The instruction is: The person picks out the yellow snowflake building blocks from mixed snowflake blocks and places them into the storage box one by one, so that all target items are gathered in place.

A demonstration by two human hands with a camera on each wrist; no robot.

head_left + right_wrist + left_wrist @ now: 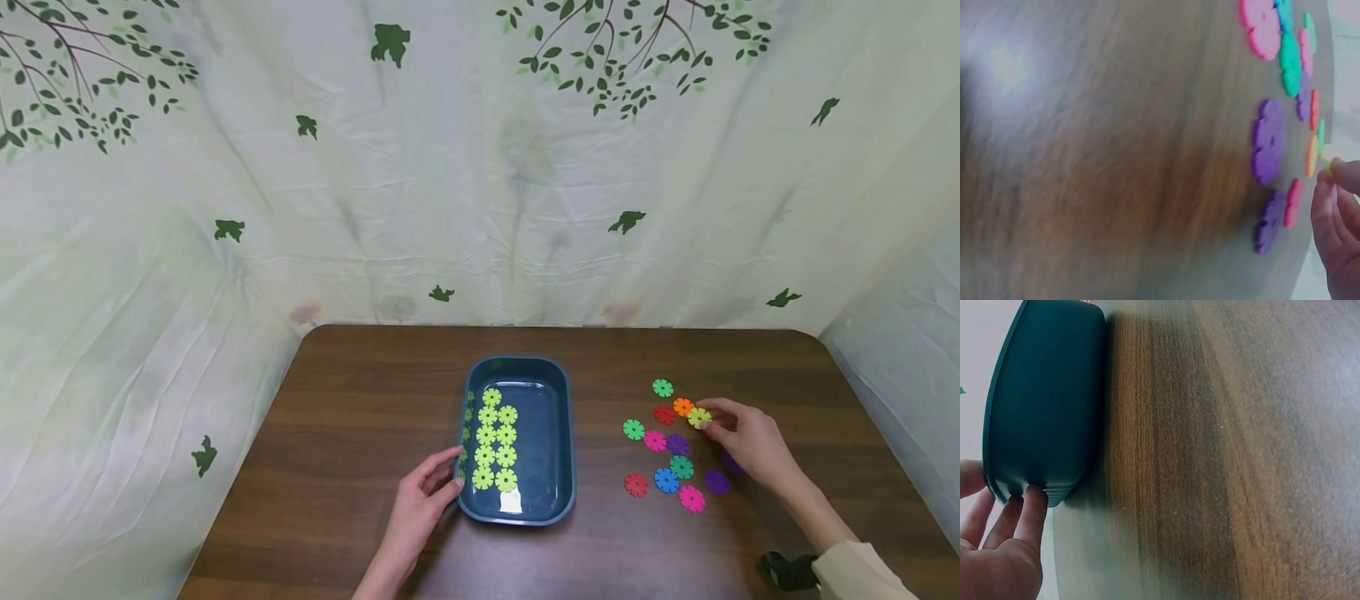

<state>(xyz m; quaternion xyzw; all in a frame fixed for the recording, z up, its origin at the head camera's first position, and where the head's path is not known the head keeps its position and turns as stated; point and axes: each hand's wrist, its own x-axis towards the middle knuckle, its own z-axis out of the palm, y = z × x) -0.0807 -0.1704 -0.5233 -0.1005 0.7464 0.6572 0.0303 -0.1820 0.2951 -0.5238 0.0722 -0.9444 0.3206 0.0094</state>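
Observation:
A dark blue tray [543,510] stands on the table, with several yellow-green flower-shaped discs [506,435] laid in two columns along its left side. My left hand [420,500] grips the tray's left wall, thumb at the rim and fingertips against the outside, as the left wrist view shows. Right of the tray, my right hand [750,437] pinches a yellow flower-shaped disc [698,417] between thumb and fingers. Close by it lie an orange disc [682,407] and a red disc [664,415]. A purple disc [732,463] is partly hidden beneath that hand.
Several other loose discs lie right of the tray, among them a blue disc [667,481], a pink disc [692,499] and a green disc [662,388]. A black object [789,572] is by the right sleeve. Leaf-printed cloth [480,183] hangs behind the wooden table [360,400].

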